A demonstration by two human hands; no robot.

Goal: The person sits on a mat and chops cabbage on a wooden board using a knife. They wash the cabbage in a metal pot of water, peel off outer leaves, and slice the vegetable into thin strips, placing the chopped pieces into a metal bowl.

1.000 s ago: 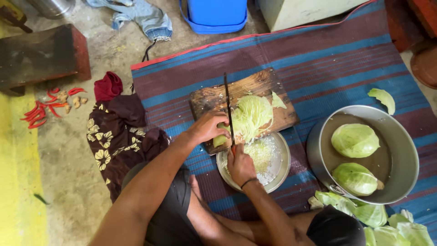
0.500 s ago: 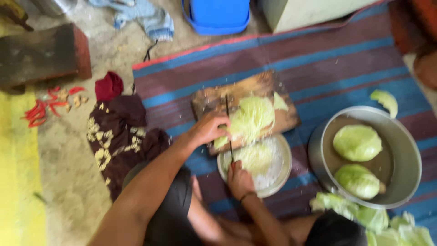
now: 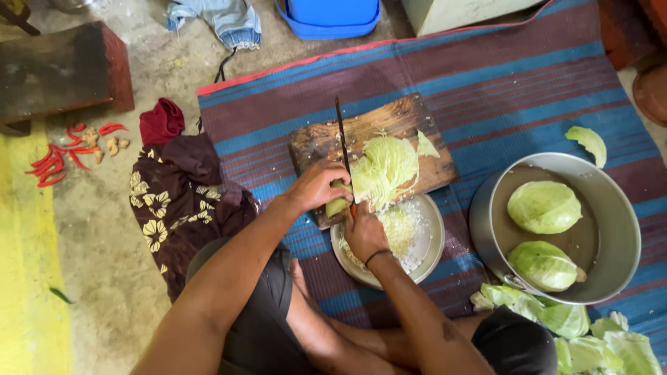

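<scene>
Both hands work: left hand (image 3: 316, 186) fingers clamped on cabbage (image 3: 382, 170), right hand (image 3: 363, 232) gripping knife (image 3: 342, 142).

1. Soft, even daylight throughout; shadows are faint and short.
2. Mild glare on the round steel basin (image 3: 629, 229).
3. Focus is sharp at centre, with slight stretching towards the edges.

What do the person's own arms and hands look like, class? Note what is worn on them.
Both arms are bare, with no sleeves showing. The right hand has a thin dark band around its wrist. The left hand shows no glove, ring or band in this view.
</scene>
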